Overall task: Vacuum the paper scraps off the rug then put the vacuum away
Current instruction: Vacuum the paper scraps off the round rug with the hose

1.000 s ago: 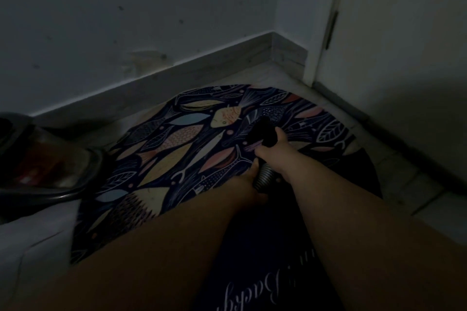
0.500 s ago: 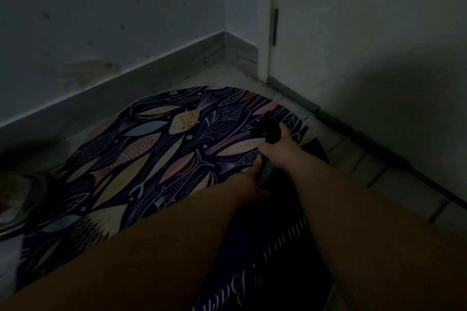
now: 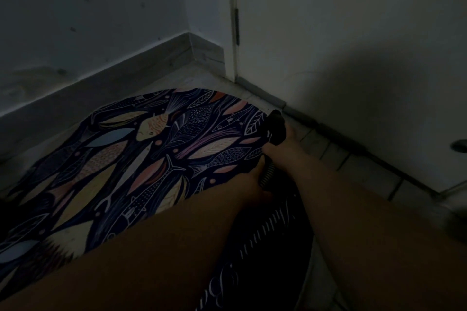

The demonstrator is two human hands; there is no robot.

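A dark round rug (image 3: 141, 159) printed with fish and leaves lies on the tiled floor. My right hand (image 3: 283, 151) grips the black vacuum nozzle (image 3: 276, 127), whose tip rests at the rug's far right edge. My left hand (image 3: 252, 182) holds the ribbed hose (image 3: 267, 174) just behind the right hand. The room is dim, and I make out no paper scraps on the rug. The vacuum's body is out of view.
A white door (image 3: 353, 45) stands close on the right, its hinge (image 3: 237, 26) near the corner. A grey skirting board (image 3: 113, 76) runs along the left wall. A dark mat with white script (image 3: 257, 247) lies under my arms. Pale tiles (image 3: 366, 171) border the rug.
My view has swung right, so the vacuum body at the left has left the frame. Both hands have carried the nozzle from the rug's middle to its right edge by the door.
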